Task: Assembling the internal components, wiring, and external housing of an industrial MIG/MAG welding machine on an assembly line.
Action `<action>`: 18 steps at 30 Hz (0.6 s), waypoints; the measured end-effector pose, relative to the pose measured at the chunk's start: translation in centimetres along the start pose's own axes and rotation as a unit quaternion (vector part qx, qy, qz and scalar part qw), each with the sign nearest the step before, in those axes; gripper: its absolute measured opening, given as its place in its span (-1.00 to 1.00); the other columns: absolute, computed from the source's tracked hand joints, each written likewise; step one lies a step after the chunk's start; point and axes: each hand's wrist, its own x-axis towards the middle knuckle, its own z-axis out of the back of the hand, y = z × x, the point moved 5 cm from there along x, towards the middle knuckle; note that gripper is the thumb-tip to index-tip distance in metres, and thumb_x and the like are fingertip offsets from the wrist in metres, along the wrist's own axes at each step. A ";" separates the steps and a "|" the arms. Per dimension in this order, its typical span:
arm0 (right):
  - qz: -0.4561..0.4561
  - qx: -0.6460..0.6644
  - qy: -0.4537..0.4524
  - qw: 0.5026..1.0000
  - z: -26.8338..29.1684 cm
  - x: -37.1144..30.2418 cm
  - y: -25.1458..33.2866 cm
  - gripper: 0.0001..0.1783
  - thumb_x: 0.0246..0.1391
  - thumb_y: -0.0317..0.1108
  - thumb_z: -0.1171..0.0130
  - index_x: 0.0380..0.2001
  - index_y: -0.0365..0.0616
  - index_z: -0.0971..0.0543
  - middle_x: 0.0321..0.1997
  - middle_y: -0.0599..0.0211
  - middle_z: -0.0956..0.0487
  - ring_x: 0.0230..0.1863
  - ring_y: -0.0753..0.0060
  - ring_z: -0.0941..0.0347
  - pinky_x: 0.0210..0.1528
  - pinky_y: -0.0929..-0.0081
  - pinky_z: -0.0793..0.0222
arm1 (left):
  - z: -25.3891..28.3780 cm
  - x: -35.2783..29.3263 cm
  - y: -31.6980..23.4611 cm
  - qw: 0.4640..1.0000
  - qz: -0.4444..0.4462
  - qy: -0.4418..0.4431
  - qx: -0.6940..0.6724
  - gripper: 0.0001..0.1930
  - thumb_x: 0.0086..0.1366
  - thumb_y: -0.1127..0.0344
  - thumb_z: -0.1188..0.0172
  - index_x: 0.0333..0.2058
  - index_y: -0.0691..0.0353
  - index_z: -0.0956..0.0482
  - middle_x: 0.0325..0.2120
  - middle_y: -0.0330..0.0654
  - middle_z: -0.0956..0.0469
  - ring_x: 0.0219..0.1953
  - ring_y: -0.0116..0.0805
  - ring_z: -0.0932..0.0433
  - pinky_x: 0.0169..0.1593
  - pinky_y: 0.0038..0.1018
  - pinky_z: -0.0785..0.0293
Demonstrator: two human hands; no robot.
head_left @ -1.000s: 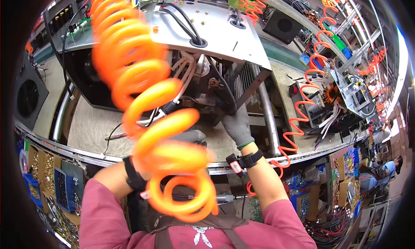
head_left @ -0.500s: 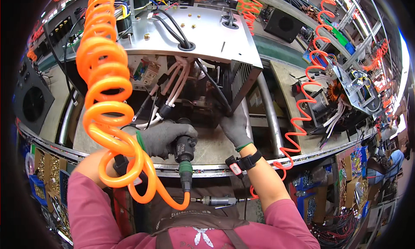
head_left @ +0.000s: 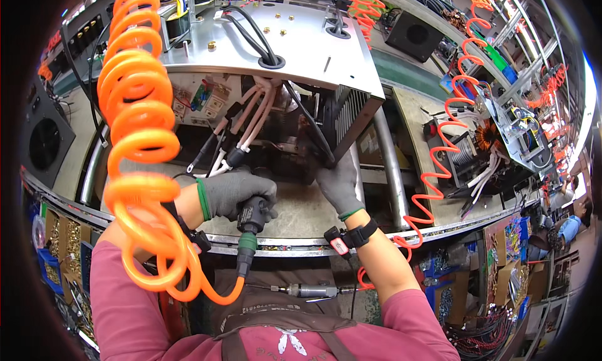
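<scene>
My left hand [head_left: 241, 191], in a grey glove, is closed around a black air tool [head_left: 253, 215]. A green ring sits at the tool's lower end, where a thick orange coiled hose [head_left: 141, 144] joins it. Before me stands a metal cabinet [head_left: 288, 53] with a silver top and an open front. White-sleeved cables [head_left: 254, 113] and black leads hang out of it, some with bare lugs. My right hand [head_left: 340, 188], gloved too, reaches to the cabinet's lower right corner beside a black cable [head_left: 313, 132]; its fingertips are lost in shadow.
A second partly built unit with a copper coil [head_left: 487, 135] stands at the right. Metal rollers [head_left: 390, 166] run beside the cabinet. A small inline air tool [head_left: 307, 291] lies near my waist. Bins of screws [head_left: 66, 242] are at the left, with more parts boxes at the right.
My left hand and the air tool have shifted slightly left and toward me. The orange hose has swung left with them. My right hand has hardly moved.
</scene>
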 end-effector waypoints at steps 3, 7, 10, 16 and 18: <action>-0.004 -0.027 -0.005 1.000 0.2 -0.1 0.5 -0.58 -0.16 -0.25 -0.31 -0.14 0.00 -0.54 -0.22 0.19 -0.57 -0.18 0.05 -0.50 -0.18 0.23 -0.40 | -0.4 -0.6 -0.7 1.000 -0.014 0.014 -0.016 -0.79 0.03 0.28 -0.19 -0.47 0.34 -0.51 -0.51 -0.10 -0.58 -0.53 -0.39 -0.57 -0.48 -0.48 -0.52; 0.010 -0.060 0.008 0.998 0.5 -0.1 1.3 -0.58 -0.13 -0.30 -0.27 -0.11 -0.02 -0.53 -0.20 0.19 -0.58 -0.15 0.07 -0.50 -0.15 0.26 -0.40 | -0.4 -0.4 -0.2 0.996 -0.014 -0.029 0.080 -0.78 0.10 0.35 -0.18 -0.37 0.39 -0.45 -0.49 0.00 -0.57 -0.45 -0.29 -0.60 -0.36 -0.41 -0.57; 0.009 0.002 0.021 1.000 0.5 0.1 1.5 -0.60 -0.12 -0.34 -0.25 -0.12 -0.04 -0.53 -0.19 0.20 -0.58 -0.14 0.10 -0.51 -0.13 0.29 -0.40 | -0.6 -0.2 0.3 0.999 -0.007 -0.030 0.024 -0.79 0.10 0.35 -0.19 -0.38 0.38 -0.44 -0.49 -0.03 -0.56 -0.42 -0.28 -0.62 -0.37 -0.42 -0.56; 0.022 0.040 0.010 0.999 0.2 0.1 1.2 -0.61 -0.10 -0.37 -0.23 -0.12 -0.06 -0.53 -0.18 0.19 -0.58 -0.13 0.11 -0.51 -0.11 0.30 -0.40 | -0.4 -0.5 0.1 0.997 0.006 -0.015 -0.074 -0.83 0.11 0.38 -0.15 -0.39 0.38 -0.42 -0.46 -0.04 -0.56 -0.35 -0.24 -0.64 -0.37 -0.44 -0.58; 0.030 0.030 0.010 0.999 0.2 0.0 1.0 -0.62 -0.10 -0.36 -0.23 -0.12 -0.06 -0.53 -0.18 0.18 -0.57 -0.14 0.10 -0.51 -0.11 0.29 -0.40 | -0.4 -0.6 0.1 0.999 0.012 -0.020 -0.040 -0.86 0.12 0.39 -0.12 -0.40 0.34 -0.43 -0.45 -0.06 -0.55 -0.34 -0.24 -0.64 -0.37 -0.44 -0.60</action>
